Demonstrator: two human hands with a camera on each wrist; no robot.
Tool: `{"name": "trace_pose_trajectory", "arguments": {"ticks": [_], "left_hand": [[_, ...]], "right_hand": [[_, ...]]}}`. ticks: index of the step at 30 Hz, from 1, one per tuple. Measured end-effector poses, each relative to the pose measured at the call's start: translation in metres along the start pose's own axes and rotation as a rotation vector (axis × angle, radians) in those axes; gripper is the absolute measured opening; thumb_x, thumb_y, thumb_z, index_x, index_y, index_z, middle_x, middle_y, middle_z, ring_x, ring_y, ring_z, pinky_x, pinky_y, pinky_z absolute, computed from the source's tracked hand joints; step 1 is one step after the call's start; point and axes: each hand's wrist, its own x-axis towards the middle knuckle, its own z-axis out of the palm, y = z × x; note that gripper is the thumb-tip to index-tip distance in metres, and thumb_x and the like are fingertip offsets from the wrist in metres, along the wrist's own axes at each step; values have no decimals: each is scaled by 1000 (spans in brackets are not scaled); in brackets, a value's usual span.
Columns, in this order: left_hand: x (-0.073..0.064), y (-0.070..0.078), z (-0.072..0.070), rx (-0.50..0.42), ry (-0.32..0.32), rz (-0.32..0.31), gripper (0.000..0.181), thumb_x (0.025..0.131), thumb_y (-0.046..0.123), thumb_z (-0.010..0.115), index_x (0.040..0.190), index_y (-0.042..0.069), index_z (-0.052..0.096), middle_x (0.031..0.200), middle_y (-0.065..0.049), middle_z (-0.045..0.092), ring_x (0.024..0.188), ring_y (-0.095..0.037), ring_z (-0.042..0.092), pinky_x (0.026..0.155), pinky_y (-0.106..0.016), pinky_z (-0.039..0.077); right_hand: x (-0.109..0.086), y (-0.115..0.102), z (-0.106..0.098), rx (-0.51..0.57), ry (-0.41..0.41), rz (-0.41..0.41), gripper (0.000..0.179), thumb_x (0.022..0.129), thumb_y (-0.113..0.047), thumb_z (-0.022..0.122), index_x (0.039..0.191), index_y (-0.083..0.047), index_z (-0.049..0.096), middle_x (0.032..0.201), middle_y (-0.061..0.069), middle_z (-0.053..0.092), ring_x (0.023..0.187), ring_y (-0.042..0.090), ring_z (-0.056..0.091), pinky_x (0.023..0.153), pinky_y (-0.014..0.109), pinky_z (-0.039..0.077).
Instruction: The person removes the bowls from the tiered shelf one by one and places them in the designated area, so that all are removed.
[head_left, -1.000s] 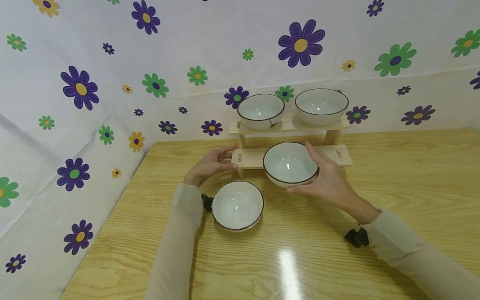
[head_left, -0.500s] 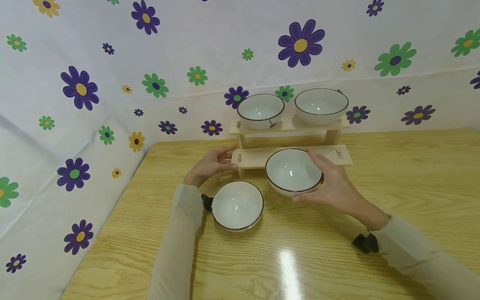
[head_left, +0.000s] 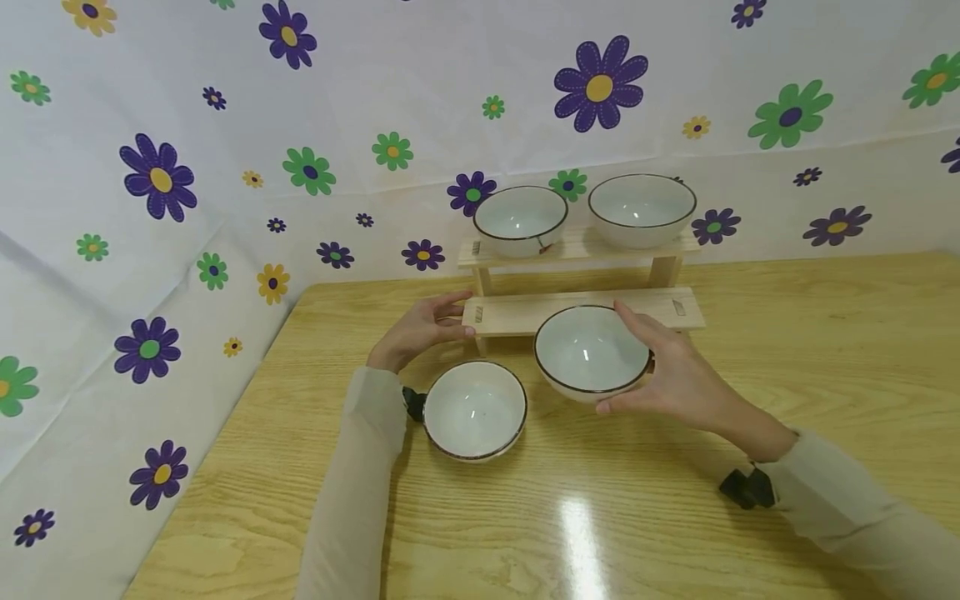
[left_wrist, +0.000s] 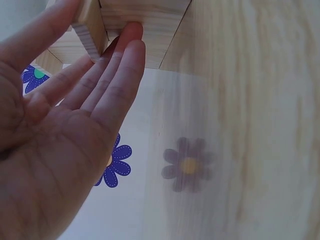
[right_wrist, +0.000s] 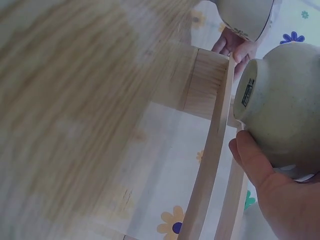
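My right hand [head_left: 675,375] grips a white bowl [head_left: 591,350] with a dark rim, thumb at its near side and fingers along its far right side. The bowl is held in front of the lower board of a two-tier wooden stand [head_left: 517,315]; its underside [right_wrist: 280,100] and stamped foot show in the right wrist view. My left hand [head_left: 423,329] holds the left end of that lower board between thumb and fingers, its palm [left_wrist: 60,145] turned to the camera in the left wrist view. Another white bowl [head_left: 476,412] stands on the table beside my left wrist.
On the stand's upper board [head_left: 577,246] sit a left bowl [head_left: 521,221] and a right bowl [head_left: 643,212], both white with dark rims. A flower-printed cloth [head_left: 420,83] hangs behind and left of the wooden table [head_left: 480,533].
My right hand has drawn the bowl off the lower board, toward me and slightly right, uncovering more of that board. My left hand stays at the board's end.
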Motion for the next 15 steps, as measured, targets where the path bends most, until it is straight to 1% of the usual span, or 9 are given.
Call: {"name": "trace_pose_trajectory", "arguments": {"ticks": [9,15], "left_hand": [[0,0,-1,9,2,-16,76,93,16,78,159,14,41,156,-18,46,142,-35,43,117,-53,38],[0,2,-1,16,0,-17,76,92,17,78,159,14,42,157,-17,45,143,-35,42,117,-53,38]], "right_hand": [[-3,-1,-1,-61,-43,-12,131,61,-30,101,161,5,23,157,38,32,136,60,38,100,78,39],[-4,-2,-2,-57,-63,-17,129,63,-31,100,160,7,24,156,40,30,138,61,35,102,78,36]]}}
